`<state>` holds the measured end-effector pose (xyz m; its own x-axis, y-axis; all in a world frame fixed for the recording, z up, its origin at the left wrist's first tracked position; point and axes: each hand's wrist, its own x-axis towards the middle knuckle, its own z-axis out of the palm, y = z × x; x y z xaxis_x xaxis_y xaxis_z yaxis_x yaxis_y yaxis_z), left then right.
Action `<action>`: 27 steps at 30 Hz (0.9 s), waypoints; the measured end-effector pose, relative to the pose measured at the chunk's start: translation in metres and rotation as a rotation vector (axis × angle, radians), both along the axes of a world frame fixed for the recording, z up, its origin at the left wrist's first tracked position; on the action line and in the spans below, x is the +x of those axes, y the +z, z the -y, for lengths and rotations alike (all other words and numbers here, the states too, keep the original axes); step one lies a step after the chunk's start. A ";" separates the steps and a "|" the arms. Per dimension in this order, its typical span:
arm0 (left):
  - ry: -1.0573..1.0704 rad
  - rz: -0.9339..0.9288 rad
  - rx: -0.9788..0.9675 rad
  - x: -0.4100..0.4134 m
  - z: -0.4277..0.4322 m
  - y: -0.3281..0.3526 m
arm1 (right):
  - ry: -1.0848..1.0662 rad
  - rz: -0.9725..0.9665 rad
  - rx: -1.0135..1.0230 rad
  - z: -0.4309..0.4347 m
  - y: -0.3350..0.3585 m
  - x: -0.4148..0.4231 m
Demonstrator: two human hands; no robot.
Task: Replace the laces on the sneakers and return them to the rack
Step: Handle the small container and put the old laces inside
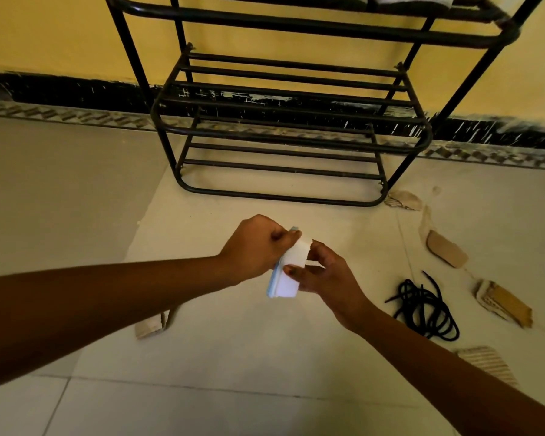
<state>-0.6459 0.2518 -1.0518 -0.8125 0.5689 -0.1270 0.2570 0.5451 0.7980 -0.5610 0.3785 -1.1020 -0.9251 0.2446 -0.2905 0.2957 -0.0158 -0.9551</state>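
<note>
Fingers [321, 248] of the right hand [326, 276] pinch the loose flap of a white packet [291, 278] with a pale blue edge. Left hand [254, 247] is curled round its top end, thumb pressed on. Packet is held above the floor [265, 357], in front of the rack [280, 127]. Probably the new-lace pack, can't confirm. Looks light, thin, bendy and easy to tear, so grip the body firmly and peel at the flap. Black laces [425, 306] lie coiled on the floor to the right, well apart from both hands. They look limp and tangle-prone, best lifted by one end. Pale shapes on the top shelf are cropped, maybe the sneakers.
</note>
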 end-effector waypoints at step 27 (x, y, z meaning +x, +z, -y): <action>0.260 0.724 0.004 -0.018 0.049 -0.043 | -0.004 0.393 -0.506 -0.026 -0.036 0.029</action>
<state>-0.6640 0.2027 -1.0948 -0.6351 0.3726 -0.6766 -0.4663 0.5135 0.7204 -0.5322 0.4042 -1.1375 -0.7256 -0.0085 -0.6880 0.6214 -0.4377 -0.6499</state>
